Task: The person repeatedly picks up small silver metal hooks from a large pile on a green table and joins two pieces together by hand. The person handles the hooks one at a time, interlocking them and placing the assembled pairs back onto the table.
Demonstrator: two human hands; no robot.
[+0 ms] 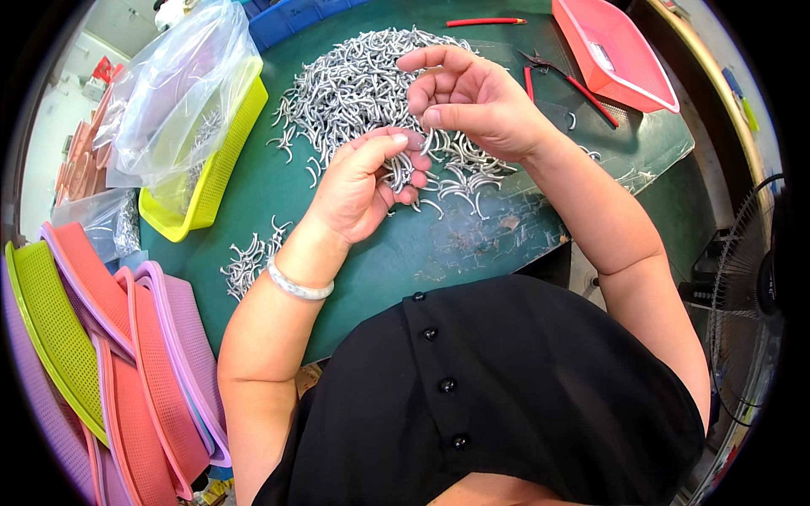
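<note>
A large pile of small curved silver-grey metal pieces (346, 88) covers the far middle of the green table (371, 278). At the pile's near edge, my left hand (350, 190) is turned palm up, its fingers curled around several of the curved metal pieces (396, 174). Just above and to the right, my right hand (485, 105) hovers over the pile with the index finger stretched out and the thumb apart. Nothing shows between its fingers. Loose pieces (467, 187) lie scattered beside my left hand's fingertips. A smaller heap (246, 263) rests left of my left wrist.
A yellow-green basket (232, 152) with a clear plastic bag (156, 110) stands at the left. Stacked coloured baskets (164, 379) fill the lower left. Red-handled pliers (586, 97), a red pen-like tool (485, 22) and a coral basket (624, 72) are at the far right. A fan (742, 287) stands beyond the table's right.
</note>
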